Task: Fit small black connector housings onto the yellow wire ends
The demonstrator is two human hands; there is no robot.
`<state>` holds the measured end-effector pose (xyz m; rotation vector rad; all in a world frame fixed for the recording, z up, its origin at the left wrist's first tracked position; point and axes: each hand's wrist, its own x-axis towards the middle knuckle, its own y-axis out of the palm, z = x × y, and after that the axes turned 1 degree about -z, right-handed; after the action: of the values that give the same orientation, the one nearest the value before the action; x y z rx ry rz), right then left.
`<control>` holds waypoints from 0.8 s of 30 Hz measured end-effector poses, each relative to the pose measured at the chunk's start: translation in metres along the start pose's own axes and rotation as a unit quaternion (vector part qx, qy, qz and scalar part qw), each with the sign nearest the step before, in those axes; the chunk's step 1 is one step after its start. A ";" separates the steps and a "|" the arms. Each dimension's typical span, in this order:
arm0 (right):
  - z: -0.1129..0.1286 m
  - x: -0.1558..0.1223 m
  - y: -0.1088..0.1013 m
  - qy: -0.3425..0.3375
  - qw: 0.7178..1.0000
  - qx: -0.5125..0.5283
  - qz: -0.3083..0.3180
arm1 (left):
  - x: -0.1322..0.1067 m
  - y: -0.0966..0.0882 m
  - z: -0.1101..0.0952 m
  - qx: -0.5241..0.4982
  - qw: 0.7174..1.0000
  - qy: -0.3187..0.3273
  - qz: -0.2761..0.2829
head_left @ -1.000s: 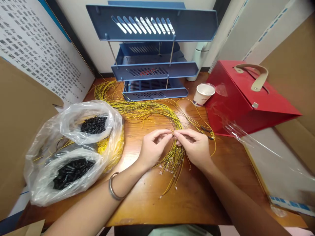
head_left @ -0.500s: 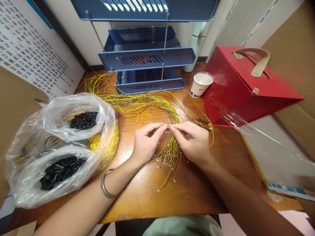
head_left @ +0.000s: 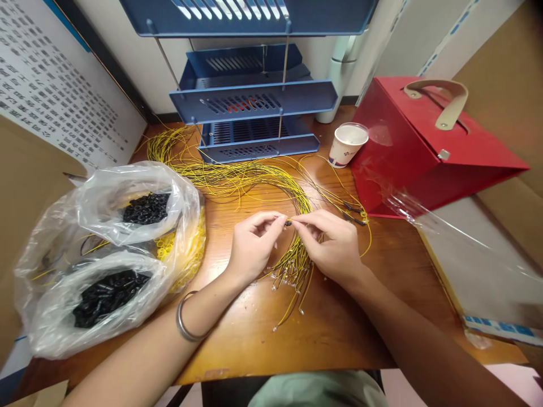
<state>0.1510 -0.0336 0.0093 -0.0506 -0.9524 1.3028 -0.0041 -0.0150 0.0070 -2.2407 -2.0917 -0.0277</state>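
The wooden bench (head_left: 331, 333) carries the work, with a blue tiered tray rack (head_left: 254, 99) at the back, its top tier cut off by the frame edge, and a red box (head_left: 428, 152) with a tan handle to the right. At the left sit clear plastic bags (head_left: 106, 254) holding two heaps of small black parts and some yellow rings; what exactly the black parts are cannot be made out. A large loose bundle of yellow wires (head_left: 254, 181) curves from behind the rack across the bench to the person's hands, its bare-tipped ends fanned out just below them. A paper cup (head_left: 348, 144) stands between the rack and the red box. The left hand (head_left: 254, 246) and right hand (head_left: 335, 243) meet over the bundle, fingertips nearly touching: the fingers of each are pinched narrow, and between them sits a small black piece (head_left: 288, 223) on a single yellow wire. Against the picture of half a second ago the hands and the piece stand in practically the same place; against that of a second ago the view has tilted down and the pinch looks the same, so the work reads as a steady fine fitting at one wire end, not a reach or a set-down. Whether the black piece is already seated on the wire is too small to tell. A bangle (head_left: 186, 322) rings the left wrist. The person's forearms run out of frame below.
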 end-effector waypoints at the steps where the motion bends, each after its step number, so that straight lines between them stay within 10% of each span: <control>1: 0.000 0.000 0.000 0.006 1.000 0.002 0.004 | 0.000 0.000 0.000 0.000 1.000 -0.002 0.003; 7: 0.003 0.000 0.000 0.103 0.993 0.045 -0.039 | 0.001 0.000 0.001 -0.049 0.998 -0.045 0.020; 13: 0.011 0.001 0.003 0.273 0.929 0.248 -0.041 | 0.004 0.001 0.006 -0.092 0.990 -0.061 0.088; 24: 0.015 0.000 0.002 0.283 0.930 0.233 -0.021 | 0.008 0.002 0.006 -0.224 0.966 -0.105 0.071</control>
<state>0.1399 -0.0404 0.0179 -0.0340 -0.1422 1.3400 -0.0015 -0.0070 0.0011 -2.7564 -2.2003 -0.2947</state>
